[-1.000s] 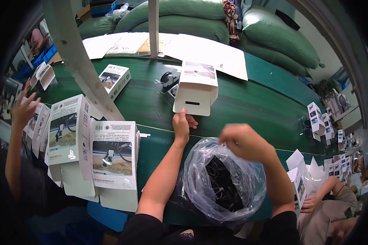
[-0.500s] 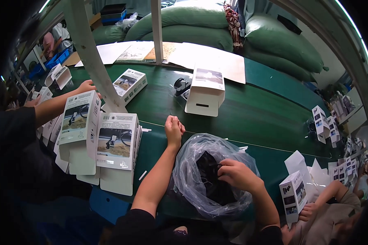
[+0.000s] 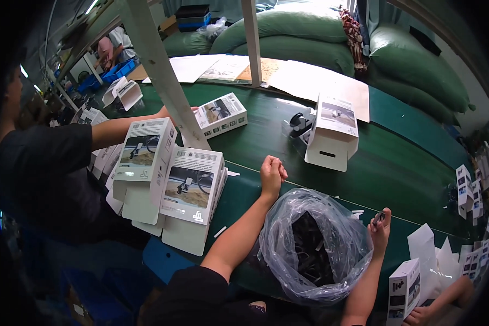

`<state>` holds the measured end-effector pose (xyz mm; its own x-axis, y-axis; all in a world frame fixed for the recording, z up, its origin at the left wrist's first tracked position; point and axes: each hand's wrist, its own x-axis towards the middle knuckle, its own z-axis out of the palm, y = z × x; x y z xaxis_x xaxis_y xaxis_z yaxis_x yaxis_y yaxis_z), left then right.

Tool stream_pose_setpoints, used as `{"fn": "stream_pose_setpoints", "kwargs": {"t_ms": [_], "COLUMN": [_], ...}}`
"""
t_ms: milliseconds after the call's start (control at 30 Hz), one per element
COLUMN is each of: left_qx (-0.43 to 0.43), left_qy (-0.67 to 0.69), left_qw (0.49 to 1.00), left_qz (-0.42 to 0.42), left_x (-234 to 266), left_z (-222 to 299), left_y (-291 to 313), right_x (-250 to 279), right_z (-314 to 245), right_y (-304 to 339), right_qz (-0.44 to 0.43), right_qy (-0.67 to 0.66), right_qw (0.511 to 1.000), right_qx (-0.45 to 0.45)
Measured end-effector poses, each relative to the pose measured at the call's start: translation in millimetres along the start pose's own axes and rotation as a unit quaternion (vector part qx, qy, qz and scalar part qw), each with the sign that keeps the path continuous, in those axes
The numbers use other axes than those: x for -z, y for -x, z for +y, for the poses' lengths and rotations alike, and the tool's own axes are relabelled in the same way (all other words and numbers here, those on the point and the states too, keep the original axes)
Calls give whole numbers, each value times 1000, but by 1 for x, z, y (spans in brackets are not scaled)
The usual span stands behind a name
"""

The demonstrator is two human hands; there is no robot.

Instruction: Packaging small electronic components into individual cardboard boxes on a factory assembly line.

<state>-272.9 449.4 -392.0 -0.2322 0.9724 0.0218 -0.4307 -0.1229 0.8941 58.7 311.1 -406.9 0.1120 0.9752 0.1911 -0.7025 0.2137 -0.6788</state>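
Observation:
My left hand (image 3: 273, 174) is closed in a loose fist above the green surface, just left of a clear plastic bag (image 3: 356, 244); whatever its fingers hold is hidden. Many small black pieces (image 3: 312, 252) lie inside the open bag. Raised beside the bag's right rim, my right hand (image 3: 381, 225) pinches a small dark piece (image 3: 378, 219) between thumb and fingers. Beyond my hands, a white printed carton (image 3: 334, 130) with an open flap lies on the green belt. Against its left side is a black item in clear wrap (image 3: 299, 124).
Open printed cartons (image 3: 189, 187) stand stacked at the left, behind a pale post (image 3: 165, 76). A co-worker's arm (image 3: 127, 130) reaches toward another carton (image 3: 221, 115). At the lower right, another person's hand (image 3: 418, 316) is by a carton (image 3: 403, 290). Small white strips (image 3: 357, 212) lie near the bag.
My right hand has come out of the bag with a small dark piece and moved right. The co-worker's carton at left has shifted. The whole view has swung left.

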Motion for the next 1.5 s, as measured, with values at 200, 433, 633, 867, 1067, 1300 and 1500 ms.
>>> {"fn": "stream_pose_setpoints", "kwargs": {"t_ms": [200, 433, 633, 867, 1067, 1300, 1500], "left_qx": [-20, -20, -19, -27, -37, -27, -26], "left_qy": [15, -23, -39, -47, -47, -61, -69], "left_qw": [999, 999, 999, 999, 998, 998, 997], "left_qz": [47, 14, 16, -3, -13, -19, -25], "left_x": [2, 1, 3, 2, 3, 3, 2], "left_z": [5, -7, -3, -4, -9, -7, -8], "left_y": [0, 1, 5, 6, 3, 4, 3], "right_x": [23, 40, 54, 63, 61, 50, 44], "right_z": [12, 12, 17, 18, 18, 16, 16], "right_y": [-5, -4, -7, -9, -9, -7, -8], "right_qz": [39, 53, 19, 33, 54, 71, 60], "right_qy": [38, 80, 71, 83, 86, 70, 62], "right_qw": [997, 995, 997, 995, 994, 995, 996], "right_qx": [-54, -33, -33, -33, -28, -30, -33]}}
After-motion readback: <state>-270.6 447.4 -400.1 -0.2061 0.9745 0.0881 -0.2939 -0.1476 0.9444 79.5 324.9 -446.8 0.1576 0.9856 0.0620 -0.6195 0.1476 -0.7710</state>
